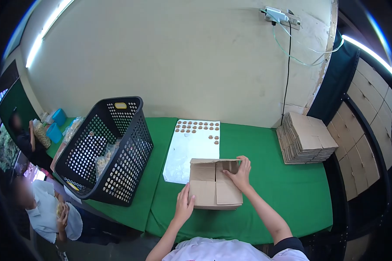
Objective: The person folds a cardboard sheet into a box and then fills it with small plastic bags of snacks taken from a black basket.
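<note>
A brown cardboard box sits on the green cloth in front of me, over the lower end of a white sheet. My left hand holds the box's left side, fingers along the wall and thumb near the top edge. At the far right corner, my right hand grips a raised flap between thumb and fingers. The far flap stands partly up, while the nearer flaps lie flat. Beyond the box, the white sheet carries rows of small round brown-and-gold stickers.
A black perforated basket with filled plastic bags stands left. Flattened cartons are stacked right on the green cloth. Two people are at far left, near blue containers. A cable hangs down the wall.
</note>
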`<action>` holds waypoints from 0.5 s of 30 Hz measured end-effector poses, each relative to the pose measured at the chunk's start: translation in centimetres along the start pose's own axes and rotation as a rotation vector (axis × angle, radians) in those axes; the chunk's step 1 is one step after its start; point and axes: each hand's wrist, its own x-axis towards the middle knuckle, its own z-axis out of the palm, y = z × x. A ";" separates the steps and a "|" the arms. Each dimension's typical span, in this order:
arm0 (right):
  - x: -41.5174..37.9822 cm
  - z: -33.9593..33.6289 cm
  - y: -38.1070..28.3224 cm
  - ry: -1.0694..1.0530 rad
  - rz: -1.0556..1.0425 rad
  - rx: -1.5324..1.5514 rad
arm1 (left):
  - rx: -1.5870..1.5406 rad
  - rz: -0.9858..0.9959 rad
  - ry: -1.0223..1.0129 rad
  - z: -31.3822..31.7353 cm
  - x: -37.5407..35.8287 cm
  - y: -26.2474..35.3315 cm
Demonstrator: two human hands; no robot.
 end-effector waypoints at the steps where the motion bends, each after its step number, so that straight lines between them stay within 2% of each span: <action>1: -0.1 -0.2 -0.1 0.003 -0.011 0.026 | -0.007 -0.008 0.002 0.1 -0.2 -0.1; 5: -0.4 -1.7 0.8 -0.094 -0.037 -0.043 | -0.119 -0.060 0.074 0.3 0.3 0.0; 7: -0.9 -3.3 0.8 -0.028 0.137 0.267 | -0.276 -0.133 0.129 -0.3 1.1 0.0; 8: -1.3 -3.7 0.8 0.006 0.224 0.421 | -0.080 -0.086 0.075 -0.8 1.6 -0.3; 9: -1.8 -3.7 0.9 0.124 0.043 0.426 | 0.115 -0.038 0.022 -1.4 2.2 -0.8; 11: -2.9 -5.6 0.6 -0.070 0.038 0.395 | 0.434 0.061 -0.042 -1.8 3.2 -0.5; 14: -4.7 -7.6 0.7 -0.251 0.124 0.386 | 0.292 0.034 -0.127 -0.2 4.4 0.6; 15: -4.9 -8.2 0.4 -0.288 0.166 0.389 | 0.278 0.004 -0.223 0.3 4.7 1.2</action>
